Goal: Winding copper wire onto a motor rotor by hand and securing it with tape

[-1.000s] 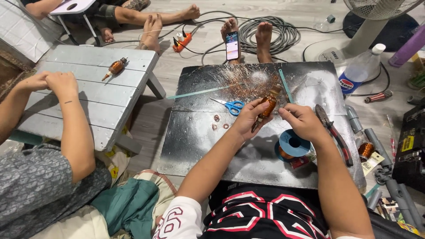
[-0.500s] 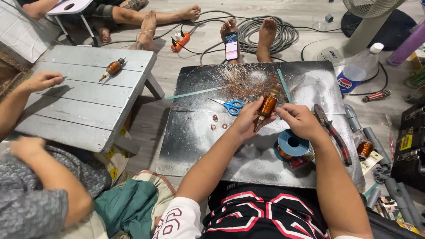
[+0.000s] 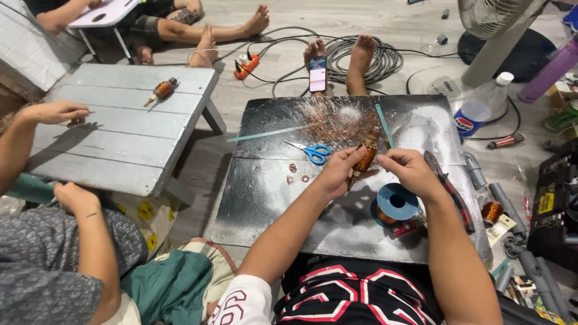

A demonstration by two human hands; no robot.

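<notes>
I hold a copper-wound motor armature [image 3: 367,155] over a scratched metal sheet [image 3: 271,198]. My left hand [image 3: 338,173] grips its lower end. My right hand [image 3: 411,171] pinches it from the right side. A blue spool of copper wire [image 3: 394,205] stands just below my right hand. Blue-handled scissors [image 3: 314,152] lie on the sheet left of the armature. Pliers with dark handles [image 3: 448,188] lie right of my right hand.
A person at left rests a hand [image 3: 57,112] on a grey wooden bench [image 3: 120,138] bearing a second armature [image 3: 161,90]. A phone [image 3: 317,73] and my bare feet lie beyond the sheet, with coiled cable [image 3: 385,60], a plastic bottle [image 3: 481,108], a fan and tools at right.
The person at left has pulled one arm off the bench down toward their lap. My hands stay on the armature with only slight shifts.
</notes>
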